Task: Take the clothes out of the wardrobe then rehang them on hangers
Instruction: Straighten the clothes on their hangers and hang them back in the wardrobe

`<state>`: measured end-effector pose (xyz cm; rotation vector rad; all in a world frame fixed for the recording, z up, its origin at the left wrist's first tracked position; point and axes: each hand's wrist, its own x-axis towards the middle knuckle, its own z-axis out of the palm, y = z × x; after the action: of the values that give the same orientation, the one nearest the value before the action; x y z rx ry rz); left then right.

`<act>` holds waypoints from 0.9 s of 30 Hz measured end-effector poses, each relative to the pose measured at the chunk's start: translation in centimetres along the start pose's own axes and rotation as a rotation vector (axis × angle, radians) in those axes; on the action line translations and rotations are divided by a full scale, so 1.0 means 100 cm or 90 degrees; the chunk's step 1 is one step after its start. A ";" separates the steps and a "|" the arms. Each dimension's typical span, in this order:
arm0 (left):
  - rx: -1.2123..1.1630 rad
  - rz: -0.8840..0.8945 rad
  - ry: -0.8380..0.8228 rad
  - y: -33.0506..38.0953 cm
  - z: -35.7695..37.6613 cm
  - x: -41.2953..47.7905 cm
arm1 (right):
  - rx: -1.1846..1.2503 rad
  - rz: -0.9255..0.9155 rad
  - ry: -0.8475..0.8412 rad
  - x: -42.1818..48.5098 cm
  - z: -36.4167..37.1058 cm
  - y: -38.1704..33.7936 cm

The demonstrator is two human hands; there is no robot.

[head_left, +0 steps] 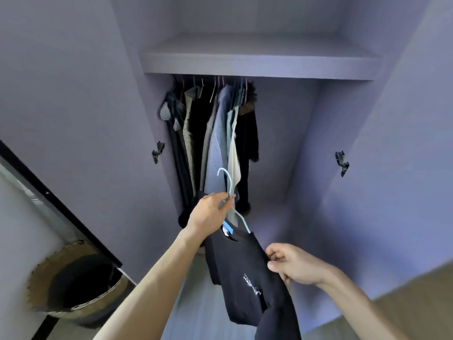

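Observation:
My left hand (210, 212) grips the neck of a light blue hanger (229, 185), its hook pointing up in front of the open wardrobe. A black T-shirt (242, 273) with a small white print hangs from that hanger. My right hand (291, 263) pinches the shirt's right shoulder edge. Behind them, several garments (215, 133) in black, beige, blue and cream hang on a rail at the left side of the wardrobe, under a shelf (257, 62).
The right half of the wardrobe interior (289, 143) holds nothing on the rail. Both doors stand open, with hinges (342, 163) on the side walls. A round woven basket (73, 283) with a dark inside stands on the floor at lower left.

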<state>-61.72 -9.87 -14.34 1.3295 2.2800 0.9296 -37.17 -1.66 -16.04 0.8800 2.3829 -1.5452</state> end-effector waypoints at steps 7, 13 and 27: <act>0.191 0.059 -0.110 0.009 0.017 0.020 | 0.178 0.092 0.119 0.002 0.016 0.030; 0.301 0.084 -0.057 0.009 -0.008 0.061 | 0.261 0.149 0.238 0.044 -0.006 0.035; 0.438 0.175 0.303 0.079 -0.121 0.252 | 0.153 0.011 0.330 0.192 -0.193 -0.027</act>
<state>-76.38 10.24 0.67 1.8968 3.0080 0.5907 -50.97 21.89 -13.72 1.5079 2.5290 -1.7994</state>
